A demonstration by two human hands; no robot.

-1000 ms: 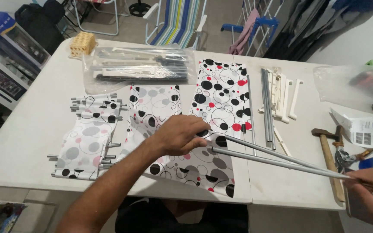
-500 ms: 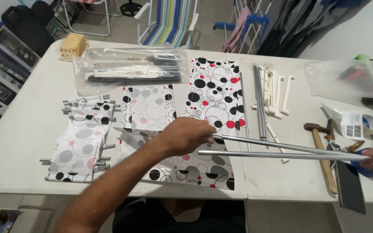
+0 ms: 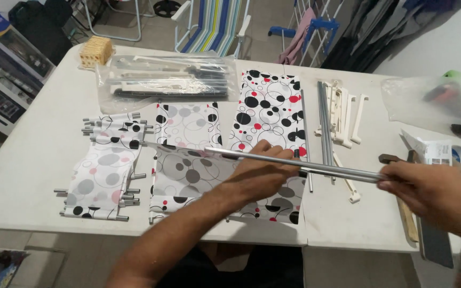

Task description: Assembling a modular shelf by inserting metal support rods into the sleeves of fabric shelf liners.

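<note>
Rods [image 3: 316, 166] swung leftward, now across fabric [image 3: 188, 170] | left hand [image 3: 265, 173] fingers wrap middle | right hand [image 3: 428, 192] fingers clasp end

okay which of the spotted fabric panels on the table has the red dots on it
The far right fabric panel, beside the loose metal rods. Its dots are black and red; the other panels show grey, pink and black.

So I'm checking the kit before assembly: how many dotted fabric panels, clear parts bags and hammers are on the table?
Dotted fabric panels: 4
Clear parts bags: 2
Hammers: 1
Total: 7
</note>
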